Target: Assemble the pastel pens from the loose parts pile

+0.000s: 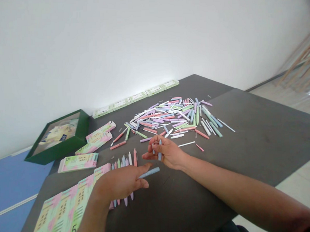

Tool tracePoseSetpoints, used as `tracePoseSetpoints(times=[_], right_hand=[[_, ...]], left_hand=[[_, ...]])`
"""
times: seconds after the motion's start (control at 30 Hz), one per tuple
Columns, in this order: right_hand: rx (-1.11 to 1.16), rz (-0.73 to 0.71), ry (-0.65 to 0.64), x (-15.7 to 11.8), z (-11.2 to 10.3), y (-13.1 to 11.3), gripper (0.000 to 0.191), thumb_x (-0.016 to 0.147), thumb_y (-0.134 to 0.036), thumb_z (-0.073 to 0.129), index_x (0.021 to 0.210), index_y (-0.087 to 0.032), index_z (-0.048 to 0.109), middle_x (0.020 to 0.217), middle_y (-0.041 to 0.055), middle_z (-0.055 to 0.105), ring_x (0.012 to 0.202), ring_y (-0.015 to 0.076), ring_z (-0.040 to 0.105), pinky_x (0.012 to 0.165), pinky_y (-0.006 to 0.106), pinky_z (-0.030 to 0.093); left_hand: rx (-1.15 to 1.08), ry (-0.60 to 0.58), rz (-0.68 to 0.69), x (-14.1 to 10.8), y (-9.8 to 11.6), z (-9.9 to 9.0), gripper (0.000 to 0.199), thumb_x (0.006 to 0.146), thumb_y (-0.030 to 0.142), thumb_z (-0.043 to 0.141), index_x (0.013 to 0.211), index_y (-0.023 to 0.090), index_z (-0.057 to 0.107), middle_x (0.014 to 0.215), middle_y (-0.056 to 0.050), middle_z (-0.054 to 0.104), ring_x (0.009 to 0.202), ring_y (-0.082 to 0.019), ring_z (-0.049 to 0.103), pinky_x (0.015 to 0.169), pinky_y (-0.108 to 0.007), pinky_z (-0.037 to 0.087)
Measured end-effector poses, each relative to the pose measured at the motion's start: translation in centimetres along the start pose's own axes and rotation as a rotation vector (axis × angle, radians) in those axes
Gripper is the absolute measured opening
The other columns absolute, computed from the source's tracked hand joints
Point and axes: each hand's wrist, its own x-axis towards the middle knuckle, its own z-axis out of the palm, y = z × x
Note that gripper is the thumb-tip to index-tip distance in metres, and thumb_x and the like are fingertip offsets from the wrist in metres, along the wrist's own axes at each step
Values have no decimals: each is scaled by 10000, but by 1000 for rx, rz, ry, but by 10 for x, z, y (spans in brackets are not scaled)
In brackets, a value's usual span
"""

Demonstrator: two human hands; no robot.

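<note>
My left hand (122, 181) is closed on a light blue pen barrel (151, 172), which sticks out past the thumb to the right. My right hand (168, 152), just behind it, pinches a short light blue pen piece (160, 150) held nearly upright; a second small bluish bit shows between the fingers. Under and behind my left hand lies a row of pastel click pens (135, 158), partly covered by it. Beyond my right hand spreads a loose pile of pen barrels, tips and white refills (168, 117) in several colours.
Flat printed pink-green pen boxes (63, 217) overlap at the front left, with more packets (79, 162) behind. A green open box (81, 128) holding plastic bags stands at the left. Several small cartons (138, 96) line the wall along the dark table (262, 138).
</note>
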Motion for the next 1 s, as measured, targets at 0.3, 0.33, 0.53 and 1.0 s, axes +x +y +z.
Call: tracePoseSetpoints(times=[0.3,0.33,0.53,1.0], right_hand=[[-57,19,-39,-6,10,8,289,712,-294,671,871,-180,458,722,11,652,609,137,620,613,295,491],[-67,25,-54,-7,10,8,288,713,-301,670,867,-179,459,719,12,652,593,128,608,603,284,486],[-114,34,-101,-8,9,10,286,728,-322,652,885,-186,456,701,18,657,556,119,579,519,226,441],[-271,-19,-115,-7,6,5,310,744,-388,623,895,-175,456,699,23,664,533,101,551,535,215,395]], left_hand=[[9,30,39,0,12,-8,464,852,389,424,1296,254,407,984,-58,652,793,-234,612,650,-275,436],[9,27,40,0,12,-8,456,853,388,420,1289,251,416,953,-53,656,777,-228,611,646,-270,434],[-17,-1,43,-4,11,-10,502,861,412,404,1328,231,368,961,-68,644,801,-228,603,696,-275,434],[-30,14,40,-9,10,-9,511,877,430,383,1345,229,351,962,-71,642,803,-221,602,664,-260,429]])
